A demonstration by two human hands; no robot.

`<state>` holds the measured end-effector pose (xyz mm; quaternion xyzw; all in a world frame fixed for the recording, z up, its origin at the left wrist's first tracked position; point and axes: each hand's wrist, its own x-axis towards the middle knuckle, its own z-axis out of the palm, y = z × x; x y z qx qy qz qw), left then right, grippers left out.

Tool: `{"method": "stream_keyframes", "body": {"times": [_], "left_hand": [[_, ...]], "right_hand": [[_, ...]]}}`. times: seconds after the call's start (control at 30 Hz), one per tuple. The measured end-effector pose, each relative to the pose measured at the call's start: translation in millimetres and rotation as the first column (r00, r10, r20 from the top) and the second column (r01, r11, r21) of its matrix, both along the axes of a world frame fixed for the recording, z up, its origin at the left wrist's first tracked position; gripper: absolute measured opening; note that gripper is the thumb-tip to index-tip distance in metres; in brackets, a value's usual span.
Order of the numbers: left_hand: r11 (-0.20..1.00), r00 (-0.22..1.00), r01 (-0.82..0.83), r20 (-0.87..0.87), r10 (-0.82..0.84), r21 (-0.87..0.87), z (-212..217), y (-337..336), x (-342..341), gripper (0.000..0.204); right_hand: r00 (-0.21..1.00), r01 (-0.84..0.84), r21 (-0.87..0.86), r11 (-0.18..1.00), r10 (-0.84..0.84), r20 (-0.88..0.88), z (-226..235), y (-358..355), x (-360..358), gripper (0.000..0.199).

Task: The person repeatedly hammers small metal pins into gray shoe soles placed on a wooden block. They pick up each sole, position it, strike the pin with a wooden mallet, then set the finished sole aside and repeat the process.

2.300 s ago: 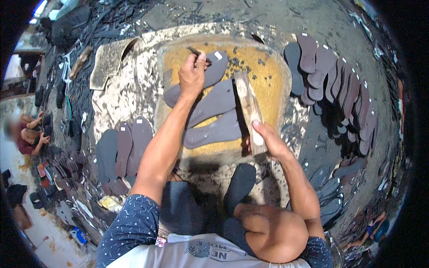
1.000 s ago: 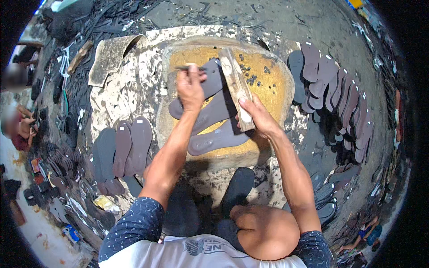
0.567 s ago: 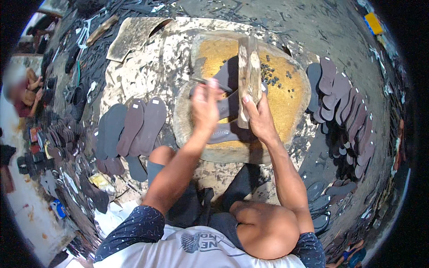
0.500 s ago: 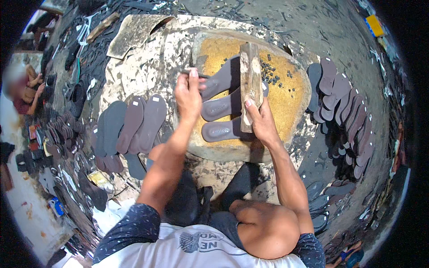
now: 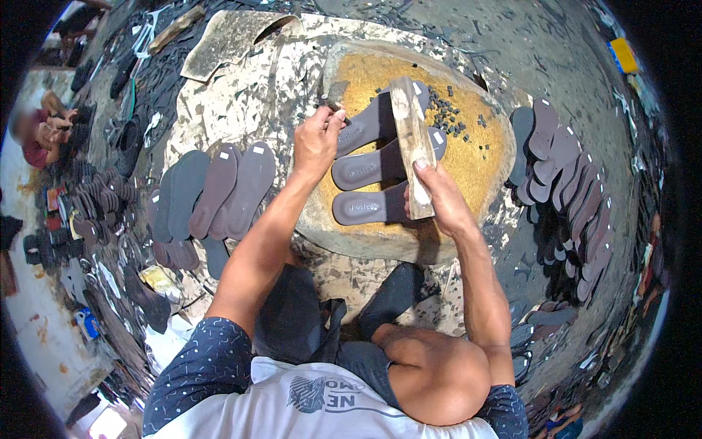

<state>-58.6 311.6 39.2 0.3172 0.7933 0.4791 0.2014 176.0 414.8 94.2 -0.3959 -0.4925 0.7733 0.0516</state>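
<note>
Three dark grey sandal soles (image 5: 365, 170) lie side by side on a round, yellow-topped block (image 5: 475, 157). My right hand (image 5: 439, 201) grips the near end of a long pale wooden bar (image 5: 411, 143) that lies across the soles. My left hand (image 5: 316, 139) is closed around a small dark tool (image 5: 333, 102), its tip over the heel end of the farthest sole. Small dark punched bits (image 5: 457, 117) are scattered on the block to the right of the bar.
Several brown and grey soles (image 5: 219, 190) lie fanned out on the ground at the left. A stacked row of soles (image 5: 567, 190) runs along the right. A pale scrap sheet (image 5: 227, 44) lies behind the block. Another person (image 5: 40, 135) sits at the far left among piled sandals.
The wooden bar has swung from the block's right side to lie across the three soles. My left hand with the tool has drawn back from the far sole to the soles' heel ends.
</note>
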Motion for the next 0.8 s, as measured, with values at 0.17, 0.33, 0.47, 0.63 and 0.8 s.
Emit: {"method": "stream_keyframes", "body": {"times": [0.17, 0.33, 0.47, 0.63, 0.8], "left_hand": [[0.999, 0.895, 0.026, -0.446, -0.011, 0.028, -6, -22, -9, 0.015], [0.979, 0.855, 0.146, -0.516, -0.054, 0.139, -5, 4, 7, 0.016], [0.991, 0.78, 0.124, -0.622, -0.07, 0.044, -30, 4, -2, 0.019], [0.992, 0.974, -0.061, -0.208, 0.084, 0.114, -5, 1, 6, 0.026], [0.998, 0.996, -0.043, 0.078, 0.046, -0.035, 15, -17, 18, 0.029]], "right_hand": [[0.989, 0.129, 0.459, 0.879, -0.081, -0.124, 144, -2, -24, 0.053], [0.836, 0.329, 0.757, 0.565, 0.198, -0.511, 65, -15, -3, 0.054], [0.953, -0.298, 0.33, 0.896, 0.295, 0.06, 20, 6, -14, 0.054], [0.986, -0.164, 0.079, 0.983, 0.164, 0.008, -17, 3, 18, 0.042], [0.992, -0.109, -0.127, 0.986, 0.116, 0.047, -38, -11, 26, 0.043]]}}
